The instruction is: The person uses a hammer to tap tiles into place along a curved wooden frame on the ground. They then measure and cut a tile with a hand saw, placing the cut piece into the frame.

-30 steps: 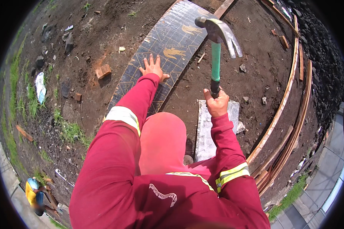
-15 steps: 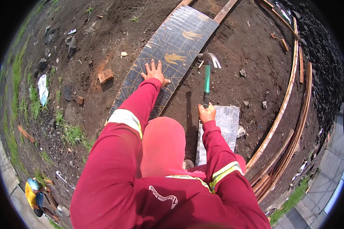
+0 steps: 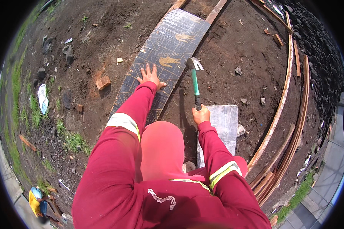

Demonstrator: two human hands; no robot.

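Flat on a long dark plywood panel (image 3: 149, 51) with yellow printed figures lies my left hand (image 3: 151, 78), its fingers spread. My right hand (image 3: 201, 114) is wrapped round the black grip of a claw hammer (image 3: 195, 82) with a green handle. The hammer's metal head is up beside the panel's right edge, its claw turned to the right. Whether the head touches the panel I cannot tell. Under my right forearm a grey, worn sheet of board (image 3: 223, 126) lies on the soil.
Timber strips (image 3: 213, 13) extend beyond the panel's far end. Long planks (image 3: 283, 103) lie at the right, near a bank of dark stones (image 3: 323, 57). A wood block (image 3: 103, 82) sits left of the panel. Another person (image 3: 35, 201) in yellow bends over at the lower left.
The hammer and my right hand have moved left, bringing the hammer head closer to the panel's edge. My left hand stays spread on the panel.
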